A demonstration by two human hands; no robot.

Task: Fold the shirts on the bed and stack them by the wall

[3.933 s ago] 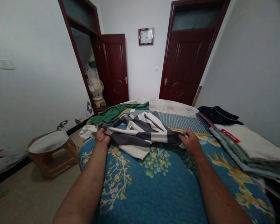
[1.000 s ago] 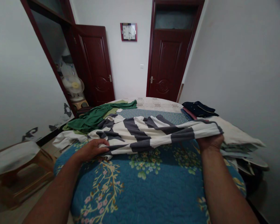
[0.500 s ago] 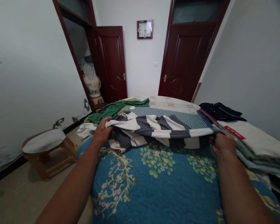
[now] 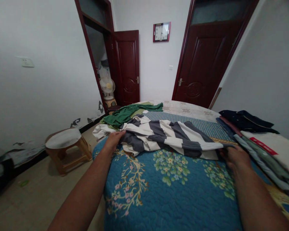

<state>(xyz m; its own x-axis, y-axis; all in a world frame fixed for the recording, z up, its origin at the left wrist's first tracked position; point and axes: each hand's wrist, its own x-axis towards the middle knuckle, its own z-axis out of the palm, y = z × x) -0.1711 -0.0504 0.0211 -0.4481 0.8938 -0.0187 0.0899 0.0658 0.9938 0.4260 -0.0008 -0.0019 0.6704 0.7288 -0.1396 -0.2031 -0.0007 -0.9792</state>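
Note:
A grey and white striped shirt (image 4: pixel 163 136) lies stretched sideways over the table, its cloth rumpled. My left hand (image 4: pixel 114 141) is closed on the shirt's left end. At the other end, my right hand (image 4: pixel 237 156) pinches a grey corner and holds it slightly raised. Under the shirt is a blue quilted cover (image 4: pixel 173 199) with flower patterns. A green garment (image 4: pixel 127 114) lies crumpled just beyond the left end of the shirt.
Folded clothes (image 4: pixel 276 157) are stacked at the right, with a dark navy garment (image 4: pixel 248 121) on the far part. A wooden stool (image 4: pixel 67 150) with a pale top stands on the floor at left. Two dark red doors (image 4: pixel 126 67) are at the back.
The shirt's near edge has come down onto the cover, and its right part now slopes toward me. Both hands still hold it. The view has turned a little left.

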